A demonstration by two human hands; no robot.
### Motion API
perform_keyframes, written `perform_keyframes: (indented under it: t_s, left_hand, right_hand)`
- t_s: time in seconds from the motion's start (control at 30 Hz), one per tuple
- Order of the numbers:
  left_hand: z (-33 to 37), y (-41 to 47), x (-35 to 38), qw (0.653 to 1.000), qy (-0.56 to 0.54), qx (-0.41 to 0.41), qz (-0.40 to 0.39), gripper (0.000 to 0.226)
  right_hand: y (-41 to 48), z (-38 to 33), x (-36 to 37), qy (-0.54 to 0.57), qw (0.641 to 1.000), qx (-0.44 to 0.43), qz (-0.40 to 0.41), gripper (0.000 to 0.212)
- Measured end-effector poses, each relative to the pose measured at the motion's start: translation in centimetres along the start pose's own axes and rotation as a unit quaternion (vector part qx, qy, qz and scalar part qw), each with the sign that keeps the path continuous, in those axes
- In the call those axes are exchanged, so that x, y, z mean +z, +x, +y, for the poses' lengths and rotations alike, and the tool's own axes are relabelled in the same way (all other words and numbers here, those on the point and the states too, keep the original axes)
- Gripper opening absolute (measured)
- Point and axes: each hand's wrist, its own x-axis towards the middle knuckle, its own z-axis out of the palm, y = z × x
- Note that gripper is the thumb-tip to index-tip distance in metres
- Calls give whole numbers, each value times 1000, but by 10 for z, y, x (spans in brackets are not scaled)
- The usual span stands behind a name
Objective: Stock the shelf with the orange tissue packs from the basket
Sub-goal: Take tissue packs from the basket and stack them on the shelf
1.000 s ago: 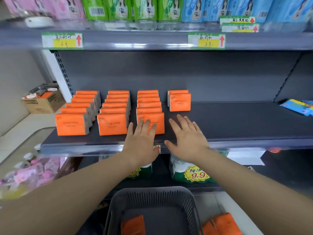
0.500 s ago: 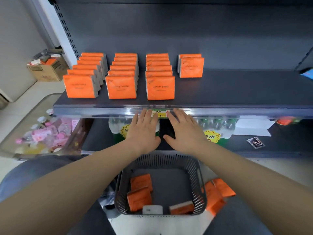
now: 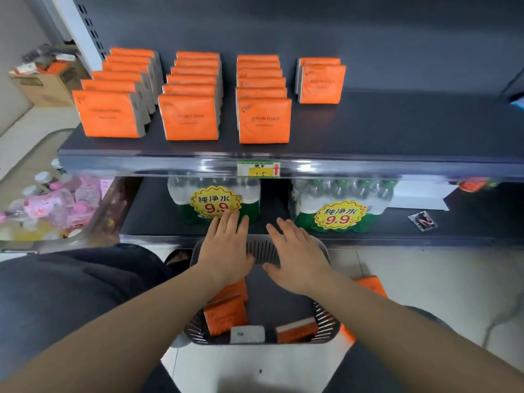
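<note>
Below, orange packs (image 3: 225, 314) lie flat, tilted, in basket (image 3: 326, 324); hands (image 3: 226, 248) empty.

Dark shelf (image 3: 397, 129): 4 rows orange tissue packs (image 3: 265, 120), upright. Lower shelf (image 3: 158, 211): 2 bottled-water multipacks (image 3: 340, 211). Floor (image 3: 425, 279): basket (image 3: 326, 327).

I count four rows of orange tissue packs (image 3: 264, 120) on the shelf (image 3: 397, 129), one basket (image 3: 326, 324), two water multipacks (image 3: 340, 205).

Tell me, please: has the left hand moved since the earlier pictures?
Yes. The left hand moved down from the tissue shelf edge to above the basket.
</note>
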Motion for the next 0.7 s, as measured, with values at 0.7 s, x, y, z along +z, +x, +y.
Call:
perform_keyframes:
  t_s: [0.7]
  left_hand:
    - [-11,1,104,988,-39,-36,-143,81]
  right_hand:
    - [11,33,102,-2,992,32,-125,84]
